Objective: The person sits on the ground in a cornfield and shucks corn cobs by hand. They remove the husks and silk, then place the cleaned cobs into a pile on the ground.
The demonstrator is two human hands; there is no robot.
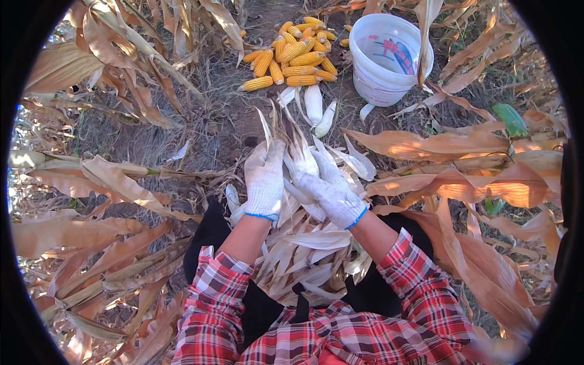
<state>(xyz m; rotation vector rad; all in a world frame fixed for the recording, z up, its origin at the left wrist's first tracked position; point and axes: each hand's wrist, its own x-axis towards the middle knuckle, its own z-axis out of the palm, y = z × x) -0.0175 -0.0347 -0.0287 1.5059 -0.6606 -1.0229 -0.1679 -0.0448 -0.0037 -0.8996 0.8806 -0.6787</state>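
Both hands wear white knitted gloves with blue cuff edges. My right hand [329, 189] is closed around a corn ear in its pale husk [302, 157], whose dry tip points away from me. On the left, my left hand [265, 175] grips a strip of dry husk [265, 127] beside that ear. Just beyond the hands lie unhusked ears [313, 106] with whitish husks. Past them is a pile of husked yellow corn cobs [296, 57]. Loose husks [310, 255] are heaped between my legs, below my hands.
A white plastic bucket [385, 91] with printing stands right of the cob pile. Dry corn stalks and leaves [438, 143] reach in from the right, with more dry leaves [114, 173] at the left. Bare soil and dry grass [219, 118] lie around the cobs.
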